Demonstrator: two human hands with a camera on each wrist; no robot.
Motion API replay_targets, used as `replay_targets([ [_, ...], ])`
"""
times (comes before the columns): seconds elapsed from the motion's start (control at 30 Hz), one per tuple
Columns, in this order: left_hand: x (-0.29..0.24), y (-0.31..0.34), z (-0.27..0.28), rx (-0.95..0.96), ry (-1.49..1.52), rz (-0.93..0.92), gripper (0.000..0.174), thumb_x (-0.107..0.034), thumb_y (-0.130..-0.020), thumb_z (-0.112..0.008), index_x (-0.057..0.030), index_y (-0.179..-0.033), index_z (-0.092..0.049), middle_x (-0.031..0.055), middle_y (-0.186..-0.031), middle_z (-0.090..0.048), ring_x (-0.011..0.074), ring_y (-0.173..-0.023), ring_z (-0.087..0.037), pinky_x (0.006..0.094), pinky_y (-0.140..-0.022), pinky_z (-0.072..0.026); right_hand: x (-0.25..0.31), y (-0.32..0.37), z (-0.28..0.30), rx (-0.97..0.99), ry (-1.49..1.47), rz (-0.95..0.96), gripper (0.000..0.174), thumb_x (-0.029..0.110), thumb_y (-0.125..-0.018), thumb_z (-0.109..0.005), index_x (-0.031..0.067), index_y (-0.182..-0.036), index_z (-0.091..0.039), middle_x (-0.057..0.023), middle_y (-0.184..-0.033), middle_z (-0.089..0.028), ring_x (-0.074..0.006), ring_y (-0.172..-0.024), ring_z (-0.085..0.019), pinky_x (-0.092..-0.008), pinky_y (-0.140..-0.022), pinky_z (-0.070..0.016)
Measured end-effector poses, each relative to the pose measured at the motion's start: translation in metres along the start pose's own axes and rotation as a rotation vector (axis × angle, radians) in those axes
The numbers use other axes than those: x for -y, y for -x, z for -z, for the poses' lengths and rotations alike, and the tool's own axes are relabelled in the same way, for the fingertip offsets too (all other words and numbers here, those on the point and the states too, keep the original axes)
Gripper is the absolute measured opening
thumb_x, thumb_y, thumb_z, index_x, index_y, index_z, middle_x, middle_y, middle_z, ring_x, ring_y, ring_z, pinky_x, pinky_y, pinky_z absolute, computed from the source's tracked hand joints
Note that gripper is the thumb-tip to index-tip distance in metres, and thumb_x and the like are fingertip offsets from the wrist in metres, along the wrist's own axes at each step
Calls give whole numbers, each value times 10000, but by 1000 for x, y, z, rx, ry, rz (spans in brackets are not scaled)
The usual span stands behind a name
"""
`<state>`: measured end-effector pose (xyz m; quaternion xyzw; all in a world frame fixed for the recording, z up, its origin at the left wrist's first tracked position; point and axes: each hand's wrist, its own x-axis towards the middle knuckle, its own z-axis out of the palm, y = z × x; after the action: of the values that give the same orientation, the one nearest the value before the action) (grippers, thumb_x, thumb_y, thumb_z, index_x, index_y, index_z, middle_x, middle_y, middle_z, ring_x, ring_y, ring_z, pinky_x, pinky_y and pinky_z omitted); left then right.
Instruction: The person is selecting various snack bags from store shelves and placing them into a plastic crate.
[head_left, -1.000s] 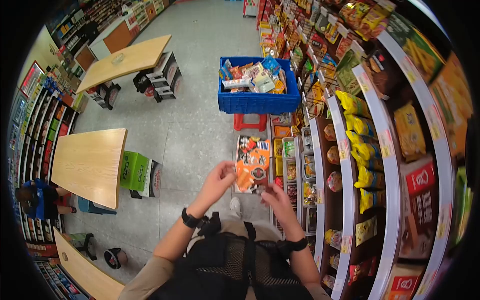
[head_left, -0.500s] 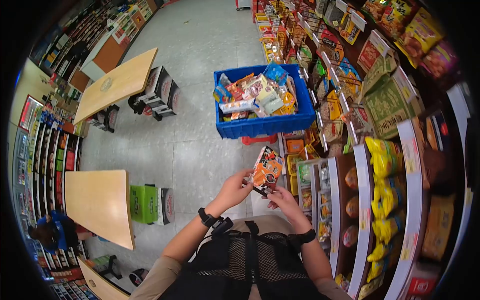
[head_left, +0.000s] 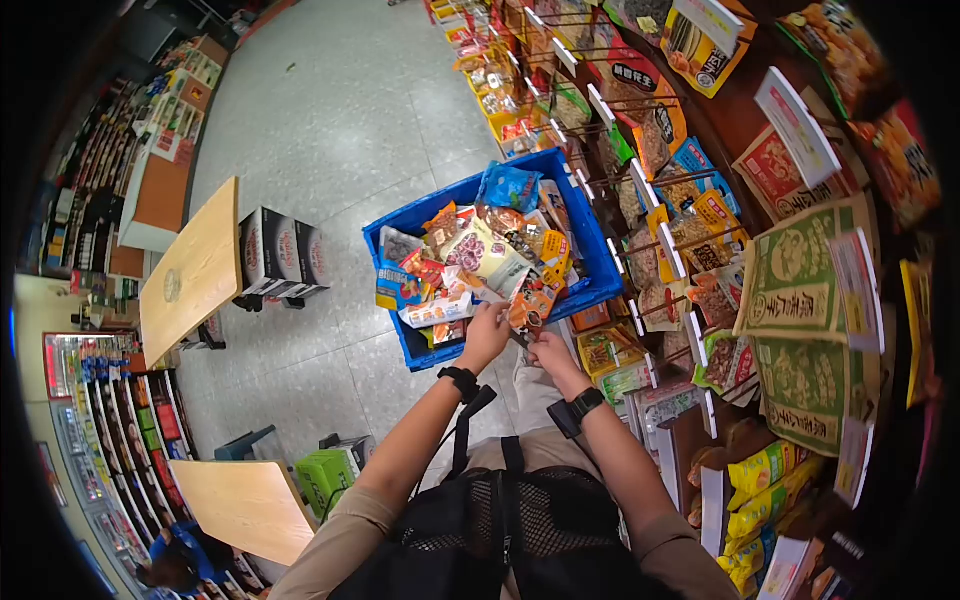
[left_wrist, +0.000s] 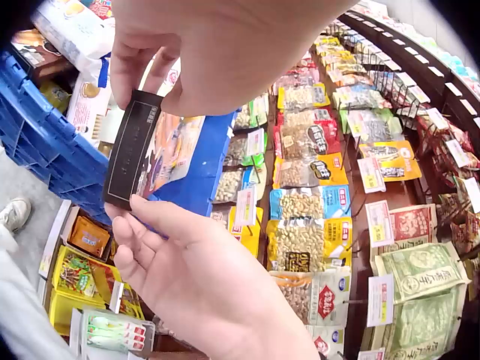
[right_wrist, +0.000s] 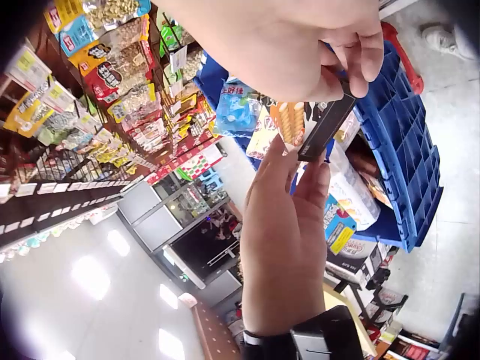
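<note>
Over the near edge of a blue crate [head_left: 592, 225] full of snack packs, both hands hold a flat orange and white box [head_left: 530, 304] with a black side. The left hand [head_left: 485, 340] pinches one end and the right hand [head_left: 556, 360] the other. In the left wrist view the box's black side [left_wrist: 133, 154] stretches between the left hand [left_wrist: 217, 52] above and the right hand [left_wrist: 202, 270] below. Seen from the right wrist, the right hand [right_wrist: 285, 52] grips the upper end of the black side [right_wrist: 328, 129], the left hand [right_wrist: 283, 232] the lower.
Shelves of hanging snack bags [head_left: 690, 235] run along the right, with green paper-like packs [head_left: 805, 280] lower down. Two wooden tables [head_left: 200, 270] and stacked cartons [head_left: 285, 250] stand left. A person in blue [head_left: 185, 555] is at the lower left.
The crate is nearer and larger in the head view. The hands and box have gone from in front of the crate to its near edge, and the box's face is more foreshortened.
</note>
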<state>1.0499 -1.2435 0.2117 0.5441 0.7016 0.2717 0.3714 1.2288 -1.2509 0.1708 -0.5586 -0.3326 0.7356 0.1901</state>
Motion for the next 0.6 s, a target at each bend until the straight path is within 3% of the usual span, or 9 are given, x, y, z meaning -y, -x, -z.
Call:
replay_targets([
  [0.1,13,-30,6,46,-2,63,295,-130,-860,-571,-61,-1140,-632,175,-1145,-621,352,-956,-643,408,-815,-518,18,-14,-1,-13,-92,-56,277,99,-892,-588,22,-1157,-570,-35,-908,-654,-110,-696,-607,-228,-619,-477],
  [0.17,19,-34,12,1,84,66,294,-132,-855,-572,-64,-1135,-631,171,-1092,-660,342,-904,-666,400,-791,-527,23,-2,-1,-35,-237,-61,314,116,-879,-598,15,-1174,-562,-49,-932,-663,-126,-739,-629,-233,-630,-472],
  [0.2,19,-36,14,-63,87,73,271,-141,-856,-577,-45,-1102,-635,165,-982,-685,300,-821,-683,388,-757,-533,25,3,0,-55,-385,-53,351,132,-867,-609,8,-1191,-555,-63,-955,-671,-142,-782,-651,-237,-641,-467],
  [0.3,4,-25,43,-101,126,105,248,-145,-864,-585,-23,-1074,-638,162,-942,-685,253,-792,-684,358,-744,-533,23,17,10,-168,-285,-96,316,143,-890,-598,6,-1172,-560,-68,-947,-668,-145,-780,-647,-238,-652,-477],
  [0.33,32,-26,42,-66,198,95,226,-136,-869,-590,-9,-1049,-639,140,-880,-678,201,-772,-674,326,-716,-527,19,20,17,-177,-286,-86,316,143,-890,-598,6,-1172,-560,-68,-947,-668,-145,-780,-647,-238,-652,-477],
  [0.4,42,-12,56,-38,234,102,213,-129,-870,-590,-10,-1040,-639,124,-859,-673,188,-756,-666,314,-704,-521,-15,24,41,-195,-176,-37,283,144,-898,-599,12,-1147,-566,-80,-930,-663,-151,-789,-649,-249,-654,-498],
  [0.47,60,4,65,42,295,148,174,-115,-885,-588,-4,-1009,-642,88,-841,-667,148,-733,-645,286,-668,-513,-44,51,59,-294,-129,15,234,178,-909,-585,37,-1095,-601,-80,-886,-669,-129,-699,-617,-243,-609,-494],
  [0.53,55,23,78,71,297,143,163,-115,-896,-584,-1,-997,-642,80,-841,-667,140,-733,-641,278,-661,-514,-130,62,99,-427,-164,27,203,142,-897,-586,11,-1052,-597,-93,-868,-658,-167,-719,-643,-284,-579,-529],
  [0.6,71,37,74,109,333,121,156,-125,-926,-567,4,-974,-640,63,-854,-668,121,-738,-634,263,-644,-521,-186,113,114,-638,19,-29,216,176,-897,-590,5,-1028,-602,-96,-821,-662,-174,-660,-637,-289,-561,-530],
])
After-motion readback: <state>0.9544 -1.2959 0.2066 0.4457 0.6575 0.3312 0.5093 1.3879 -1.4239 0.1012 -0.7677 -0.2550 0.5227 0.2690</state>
